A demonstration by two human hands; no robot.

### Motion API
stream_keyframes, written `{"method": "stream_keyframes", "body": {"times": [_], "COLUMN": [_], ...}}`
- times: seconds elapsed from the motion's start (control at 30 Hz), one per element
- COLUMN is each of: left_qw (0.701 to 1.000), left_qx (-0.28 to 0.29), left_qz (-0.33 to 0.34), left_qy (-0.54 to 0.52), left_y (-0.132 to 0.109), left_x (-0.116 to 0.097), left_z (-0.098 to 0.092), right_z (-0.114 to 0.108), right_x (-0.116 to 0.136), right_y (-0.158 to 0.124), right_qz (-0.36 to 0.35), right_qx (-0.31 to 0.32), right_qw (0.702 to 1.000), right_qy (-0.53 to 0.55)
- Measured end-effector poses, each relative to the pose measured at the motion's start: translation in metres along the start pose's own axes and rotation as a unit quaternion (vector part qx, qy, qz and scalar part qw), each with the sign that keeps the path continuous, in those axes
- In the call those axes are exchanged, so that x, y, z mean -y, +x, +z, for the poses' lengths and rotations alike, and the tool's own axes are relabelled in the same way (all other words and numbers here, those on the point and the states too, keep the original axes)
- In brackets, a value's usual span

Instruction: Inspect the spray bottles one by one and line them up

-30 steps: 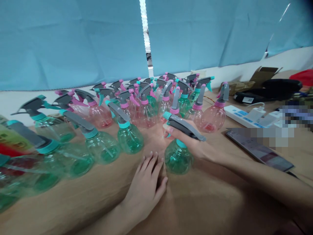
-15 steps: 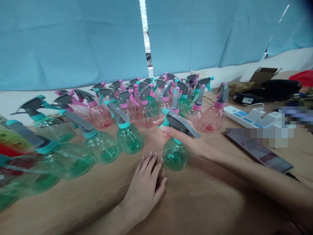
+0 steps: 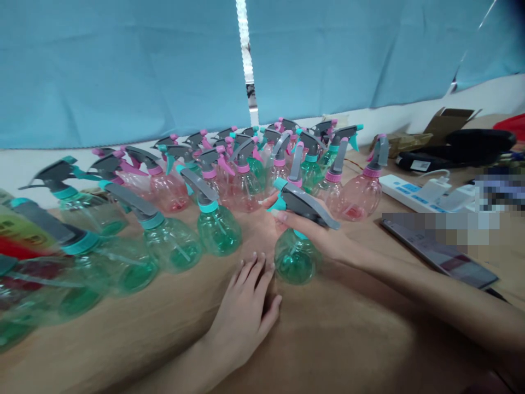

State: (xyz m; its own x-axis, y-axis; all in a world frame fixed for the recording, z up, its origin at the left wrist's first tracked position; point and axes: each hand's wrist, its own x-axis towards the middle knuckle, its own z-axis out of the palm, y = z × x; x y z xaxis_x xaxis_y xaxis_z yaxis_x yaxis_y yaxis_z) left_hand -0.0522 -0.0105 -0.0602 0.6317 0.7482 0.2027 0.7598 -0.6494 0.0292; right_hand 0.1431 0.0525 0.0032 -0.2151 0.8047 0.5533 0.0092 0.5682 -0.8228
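Observation:
My right hand (image 3: 318, 234) is closed round the neck of a green spray bottle (image 3: 296, 261) with a grey and teal trigger head. This bottle is upright, its base on or just over the table. My left hand (image 3: 243, 309) lies on the table with its fingers spread, palm down, just left of that bottle and holding nothing. Left of the held bottle stand another green spray bottle (image 3: 220, 230) and a clear-green spray bottle (image 3: 174, 243). Behind my right hand is a pink spray bottle (image 3: 357, 196).
Several more pink and green spray bottles crowd the table's back and left. To the right lie a phone (image 3: 438, 251), a white power strip (image 3: 406, 191) with plugs, a black case (image 3: 478, 143) and an open cardboard box (image 3: 449, 123). A blue sheet (image 3: 123, 71) hangs behind.
The view has shifted very slightly. My right hand keeps its grip on the green spray bottle, and my left hand stays flat on the table.

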Motion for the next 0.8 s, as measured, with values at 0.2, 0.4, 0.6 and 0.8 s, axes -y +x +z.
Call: {"method": "stream_keyframes", "body": {"times": [0.2,0.4,0.6,0.8], "left_qw": [1.0,1.0,1.0,1.0], "left_qx": [0.002,0.001,0.009,0.001], "left_qz": [0.002,0.002,-0.001,0.0], "left_qy": [0.015,0.007,0.006,-0.009], "left_y": [-0.0002,0.0001,-0.0001,-0.0002], "left_x": [-0.0007,-0.0004,-0.0002,-0.0011], "left_z": [-0.0009,-0.0001,-0.0005,0.0001], "right_z": [0.0001,-0.0003,0.0001,-0.0005], "right_x": [-0.0035,-0.0064,-0.0023,-0.0036], "right_y": [-0.0002,-0.0027,-0.0004,-0.0008], "right_qz": [0.005,0.018,0.002,0.012], "right_qx": [0.0,-0.004,0.001,0.006], "right_qw": [1.0,1.0,1.0,1.0], "right_qy": [-0.004,-0.008,-0.001,-0.017]}}
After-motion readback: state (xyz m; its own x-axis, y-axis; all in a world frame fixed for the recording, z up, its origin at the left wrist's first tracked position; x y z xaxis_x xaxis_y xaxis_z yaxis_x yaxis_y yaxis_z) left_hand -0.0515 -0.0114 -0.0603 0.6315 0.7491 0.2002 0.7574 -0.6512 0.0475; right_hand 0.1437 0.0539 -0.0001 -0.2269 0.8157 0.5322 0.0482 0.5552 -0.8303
